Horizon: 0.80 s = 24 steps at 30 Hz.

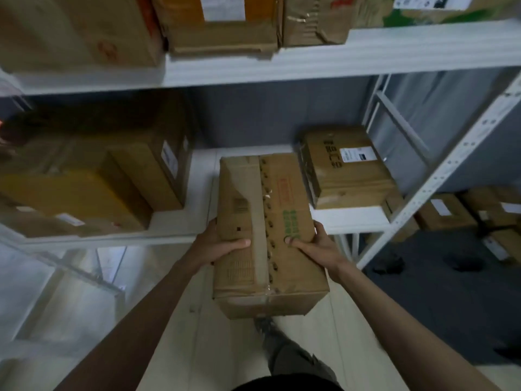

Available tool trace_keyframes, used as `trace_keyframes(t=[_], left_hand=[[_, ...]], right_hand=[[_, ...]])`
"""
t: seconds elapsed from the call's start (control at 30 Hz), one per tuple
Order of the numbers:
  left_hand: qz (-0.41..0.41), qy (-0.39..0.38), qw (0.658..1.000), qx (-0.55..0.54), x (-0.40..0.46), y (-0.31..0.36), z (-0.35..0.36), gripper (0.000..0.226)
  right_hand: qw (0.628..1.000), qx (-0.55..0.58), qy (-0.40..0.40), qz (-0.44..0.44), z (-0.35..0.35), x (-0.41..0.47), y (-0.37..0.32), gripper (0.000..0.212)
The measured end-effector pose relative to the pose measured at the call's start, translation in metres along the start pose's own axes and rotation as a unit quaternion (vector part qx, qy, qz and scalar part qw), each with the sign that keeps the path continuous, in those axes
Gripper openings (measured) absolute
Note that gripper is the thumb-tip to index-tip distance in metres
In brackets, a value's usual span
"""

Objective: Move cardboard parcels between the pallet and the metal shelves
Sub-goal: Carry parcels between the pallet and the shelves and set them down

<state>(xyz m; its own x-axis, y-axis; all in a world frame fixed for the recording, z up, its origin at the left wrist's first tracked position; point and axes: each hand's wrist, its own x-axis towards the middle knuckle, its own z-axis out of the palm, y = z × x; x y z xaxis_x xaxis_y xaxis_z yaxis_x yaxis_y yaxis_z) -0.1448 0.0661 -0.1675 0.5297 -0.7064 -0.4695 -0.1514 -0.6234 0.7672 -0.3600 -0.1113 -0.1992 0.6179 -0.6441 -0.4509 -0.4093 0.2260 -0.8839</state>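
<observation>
Left hand (pixel 217 245) and right hand (pixel 315 246) clamp opposite sides of the parcel (pixel 267 235), balancing it; its far end apparently overlaps the shelf (pixel 352 218) front edge.

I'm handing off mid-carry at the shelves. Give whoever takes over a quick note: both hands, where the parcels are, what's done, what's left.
Left hand: grips the left side of the held parcel, thumb on top.
Right hand: grips its right side, thumb on top.
Held parcel: long cardboard box, far end over the middle shelf, near end sticking out past the shelf edge; whether it rests on the shelf is unclear.
Shelf gap: it sits between the labelled parcel on the right and the stacked parcels on the left.
Done: parcel brought to the shelf.
Left: probably slide it fully in and release. Pallet not in view.
</observation>
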Motion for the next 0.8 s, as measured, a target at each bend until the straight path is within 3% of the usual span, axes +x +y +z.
trace_keyframes(t=[0.2,0.43,0.63,0.8], left_hand=[[0.064,-0.035,0.997,0.024,-0.092,-0.008,0.05,0.09],[0.121,-0.085,0.987,0.066,-0.146,0.043,0.125,0.075],[0.163,-0.095,0.96,0.207,-0.166,0.112,0.234,0.1],[0.193,-0.127,0.929,0.288,-0.186,0.172,0.35,0.108]], right_hand=[[0.999,0.034,0.038,-0.001,-0.013,-0.11,0.057,0.089],[0.988,0.096,0.118,0.023,-0.079,-0.213,0.106,0.08],[0.967,0.169,0.186,0.047,-0.177,-0.276,0.162,0.085],[0.941,0.221,0.249,0.062,-0.263,-0.332,0.208,0.088]])
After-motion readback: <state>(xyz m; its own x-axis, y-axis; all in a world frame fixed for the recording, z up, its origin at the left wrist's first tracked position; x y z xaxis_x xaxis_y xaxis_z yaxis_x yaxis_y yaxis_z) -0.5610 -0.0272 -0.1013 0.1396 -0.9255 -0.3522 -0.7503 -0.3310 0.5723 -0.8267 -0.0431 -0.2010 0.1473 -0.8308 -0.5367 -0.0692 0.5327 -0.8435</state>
